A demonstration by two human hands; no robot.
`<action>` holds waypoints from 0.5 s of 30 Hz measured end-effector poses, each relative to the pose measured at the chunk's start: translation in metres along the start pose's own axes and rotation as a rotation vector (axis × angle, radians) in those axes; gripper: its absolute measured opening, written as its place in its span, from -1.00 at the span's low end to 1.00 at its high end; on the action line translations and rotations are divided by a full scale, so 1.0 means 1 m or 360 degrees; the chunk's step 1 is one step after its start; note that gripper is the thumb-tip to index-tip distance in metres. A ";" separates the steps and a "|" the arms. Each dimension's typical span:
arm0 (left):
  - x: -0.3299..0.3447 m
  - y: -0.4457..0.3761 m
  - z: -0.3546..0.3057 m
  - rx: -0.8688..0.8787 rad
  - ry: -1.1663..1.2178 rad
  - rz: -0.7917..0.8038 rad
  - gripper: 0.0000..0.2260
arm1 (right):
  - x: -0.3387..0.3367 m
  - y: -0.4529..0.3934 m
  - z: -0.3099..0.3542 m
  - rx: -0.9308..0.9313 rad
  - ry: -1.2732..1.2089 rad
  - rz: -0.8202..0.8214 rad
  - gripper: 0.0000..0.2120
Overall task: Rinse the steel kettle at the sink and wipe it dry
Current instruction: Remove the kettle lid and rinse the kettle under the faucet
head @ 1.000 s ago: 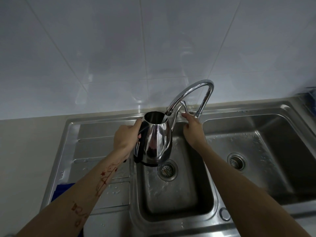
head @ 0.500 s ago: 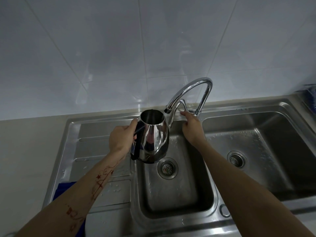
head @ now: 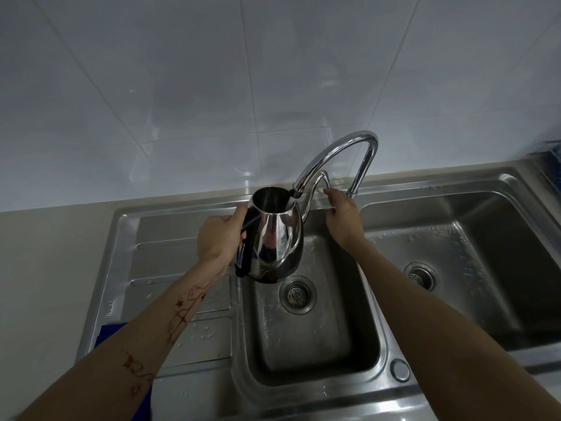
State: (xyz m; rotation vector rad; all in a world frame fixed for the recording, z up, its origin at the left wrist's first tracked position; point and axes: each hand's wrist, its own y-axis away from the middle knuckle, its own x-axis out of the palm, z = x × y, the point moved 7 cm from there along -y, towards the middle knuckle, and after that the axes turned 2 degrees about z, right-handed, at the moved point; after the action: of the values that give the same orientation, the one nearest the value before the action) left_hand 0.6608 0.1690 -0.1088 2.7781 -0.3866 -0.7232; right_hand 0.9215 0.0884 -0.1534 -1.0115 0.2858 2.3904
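Observation:
My left hand [head: 219, 237] grips the black handle of the shiny steel kettle [head: 277, 238], holding it upright over the left sink basin [head: 306, 335]. The kettle's open mouth sits just below and left of the chrome tap's spout [head: 296, 192]. My right hand [head: 341, 215] rests its fingers on the tap's thin curved lever [head: 323, 177]. No stream of water is visible. A blue cloth [head: 110, 331] lies at the drainboard's near left edge, mostly hidden by my left forearm.
A ribbed steel drainboard [head: 170, 238] lies left of the basin, and a second, larger basin [head: 473, 262] is on the right. White wall tiles rise behind the sink. A blue rack edge [head: 554, 156] shows at far right.
The kettle has shifted slightly left and up, so its mouth now sits under the spout tip. My right hand stays on the tap lever.

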 end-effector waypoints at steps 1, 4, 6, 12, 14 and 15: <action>0.001 -0.001 0.000 0.0001 0.0002 0.0006 -0.49 | -0.001 -0.003 0.000 -0.0004 0.0002 -0.0011 -0.48; 0.004 -0.003 0.000 0.0005 0.0005 0.0027 -0.48 | -0.003 -0.013 0.001 -0.0016 0.0008 -0.0025 -0.48; 0.004 -0.005 0.000 -0.0010 0.0005 0.0026 -0.48 | -0.003 -0.020 0.005 -0.0058 0.0029 -0.0035 -0.47; 0.005 -0.012 0.002 -0.0093 0.0008 0.0020 -0.50 | 0.008 -0.052 0.008 -0.0134 0.0208 0.0133 -0.32; 0.006 -0.014 0.003 -0.0110 0.0003 0.0013 -0.49 | 0.016 -0.062 0.002 -0.0121 0.0271 0.0226 -0.28; 0.006 -0.015 0.003 -0.0111 -0.0002 0.0022 -0.49 | 0.019 -0.066 0.000 -0.0125 0.0298 0.0270 -0.27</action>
State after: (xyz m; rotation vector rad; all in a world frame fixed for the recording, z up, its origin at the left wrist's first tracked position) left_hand 0.6678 0.1808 -0.1184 2.7074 -0.3731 -0.7217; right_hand 0.9461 0.1516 -0.1664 -1.2974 0.3606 2.4767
